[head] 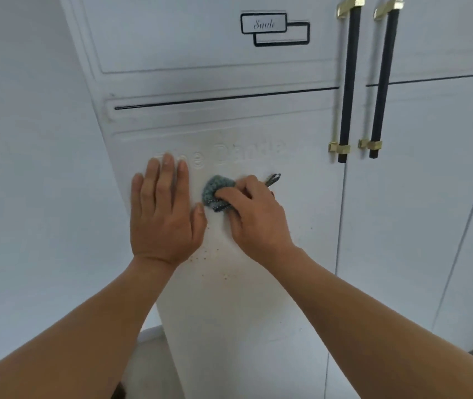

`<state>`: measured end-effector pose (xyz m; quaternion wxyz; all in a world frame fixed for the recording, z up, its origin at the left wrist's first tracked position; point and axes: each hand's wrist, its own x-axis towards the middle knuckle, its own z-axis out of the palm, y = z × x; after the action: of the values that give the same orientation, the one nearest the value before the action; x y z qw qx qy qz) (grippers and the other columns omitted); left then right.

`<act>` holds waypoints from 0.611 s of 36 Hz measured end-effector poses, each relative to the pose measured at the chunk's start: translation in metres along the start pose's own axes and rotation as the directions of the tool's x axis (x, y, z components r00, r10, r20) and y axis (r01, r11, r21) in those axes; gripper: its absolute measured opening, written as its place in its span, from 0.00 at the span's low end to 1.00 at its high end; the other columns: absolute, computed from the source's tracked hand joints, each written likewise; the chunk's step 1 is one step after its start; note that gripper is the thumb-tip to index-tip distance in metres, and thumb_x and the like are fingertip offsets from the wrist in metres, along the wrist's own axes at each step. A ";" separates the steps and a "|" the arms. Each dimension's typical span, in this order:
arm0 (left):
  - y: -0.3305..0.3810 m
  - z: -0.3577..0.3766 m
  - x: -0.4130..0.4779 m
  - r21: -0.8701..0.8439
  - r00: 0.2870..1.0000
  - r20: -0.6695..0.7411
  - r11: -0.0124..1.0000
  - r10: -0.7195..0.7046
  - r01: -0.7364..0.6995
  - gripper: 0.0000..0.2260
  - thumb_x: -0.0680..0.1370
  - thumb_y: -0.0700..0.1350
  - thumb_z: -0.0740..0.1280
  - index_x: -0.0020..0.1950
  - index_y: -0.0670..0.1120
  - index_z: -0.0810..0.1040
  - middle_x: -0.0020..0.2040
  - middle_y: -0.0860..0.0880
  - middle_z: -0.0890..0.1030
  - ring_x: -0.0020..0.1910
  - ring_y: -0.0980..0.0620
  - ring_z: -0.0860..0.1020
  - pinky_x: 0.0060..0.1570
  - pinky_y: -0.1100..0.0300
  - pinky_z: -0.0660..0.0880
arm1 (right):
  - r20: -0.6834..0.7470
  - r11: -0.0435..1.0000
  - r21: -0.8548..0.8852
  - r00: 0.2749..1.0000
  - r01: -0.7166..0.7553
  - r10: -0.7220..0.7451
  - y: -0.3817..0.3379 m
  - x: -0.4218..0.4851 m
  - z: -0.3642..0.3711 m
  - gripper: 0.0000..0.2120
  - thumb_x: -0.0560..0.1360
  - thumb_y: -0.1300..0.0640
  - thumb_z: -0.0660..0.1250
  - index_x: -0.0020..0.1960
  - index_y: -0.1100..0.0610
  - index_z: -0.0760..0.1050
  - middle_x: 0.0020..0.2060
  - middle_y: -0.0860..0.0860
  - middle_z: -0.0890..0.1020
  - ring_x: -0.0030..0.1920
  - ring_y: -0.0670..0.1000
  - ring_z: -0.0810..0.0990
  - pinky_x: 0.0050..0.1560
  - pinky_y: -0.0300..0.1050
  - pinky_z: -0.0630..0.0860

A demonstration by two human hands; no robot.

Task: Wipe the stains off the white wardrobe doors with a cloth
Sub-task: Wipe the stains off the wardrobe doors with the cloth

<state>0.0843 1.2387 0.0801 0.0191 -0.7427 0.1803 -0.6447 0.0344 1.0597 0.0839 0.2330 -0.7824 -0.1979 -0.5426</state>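
Left hand (164,214) flat on wardrobe door (229,298), grip released; right hand (254,216) clutches cloth (215,194).

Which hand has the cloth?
The right hand grips the bluish cloth against the door; the left hand lies flat on the door, holding nothing.
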 end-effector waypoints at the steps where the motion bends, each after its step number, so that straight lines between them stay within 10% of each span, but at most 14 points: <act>1: 0.002 -0.001 -0.002 0.004 1.000 0.008 1.000 -0.001 0.001 0.31 0.81 0.51 0.61 0.80 0.36 0.63 0.79 0.33 0.64 0.79 0.34 0.59 0.80 0.38 0.54 | -0.033 1.000 0.003 0.999 -0.020 0.020 0.004 -0.003 -0.006 0.13 0.77 0.58 0.61 0.58 0.55 0.80 0.49 0.53 0.77 0.46 0.55 0.77 0.33 0.54 0.79; 6: 0.002 0.000 0.004 0.033 1.000 0.022 0.999 0.009 -0.009 0.31 0.81 0.52 0.59 0.80 0.36 0.64 0.78 0.32 0.66 0.78 0.33 0.60 0.79 0.37 0.56 | -0.457 0.896 0.134 0.776 -0.423 0.434 0.027 0.026 -0.039 0.16 0.77 0.66 0.63 0.62 0.55 0.79 0.53 0.49 0.75 0.53 0.52 0.76 0.49 0.39 0.72; 10: 0.002 0.001 0.003 0.052 1.000 0.009 0.999 0.013 -0.014 0.32 0.81 0.54 0.58 0.80 0.36 0.65 0.78 0.33 0.67 0.78 0.34 0.60 0.79 0.37 0.56 | -0.505 0.765 -0.012 0.664 -0.644 0.552 0.049 0.034 -0.035 0.15 0.79 0.61 0.63 0.63 0.50 0.79 0.55 0.52 0.79 0.55 0.57 0.77 0.54 0.53 0.64; 16: 0.002 0.003 0.003 0.085 1.000 -0.011 0.996 0.008 -0.007 0.32 0.81 0.55 0.58 0.79 0.35 0.66 0.77 0.33 0.68 0.78 0.34 0.61 0.79 0.37 0.56 | -0.533 0.859 0.055 0.712 -0.510 0.457 0.068 0.018 -0.014 0.16 0.77 0.68 0.63 0.62 0.58 0.79 0.52 0.58 0.77 0.52 0.58 0.73 0.54 0.44 0.64; 22: 0.004 0.003 0.003 0.098 1.000 -0.004 0.995 0.011 -0.011 0.33 0.80 0.55 0.60 0.79 0.35 0.66 0.77 0.33 0.68 0.78 0.34 0.61 0.79 0.37 0.56 | -0.309 0.994 -0.089 0.951 -0.063 0.033 0.045 -0.004 0.009 0.14 0.75 0.69 0.62 0.57 0.63 0.80 0.46 0.60 0.76 0.46 0.57 0.72 0.45 0.53 0.73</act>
<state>0.0863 1.2339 0.0810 0.0585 -0.7385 0.1525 -0.6542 0.0654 1.0284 0.0708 0.2353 -0.7036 -0.1134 -0.6608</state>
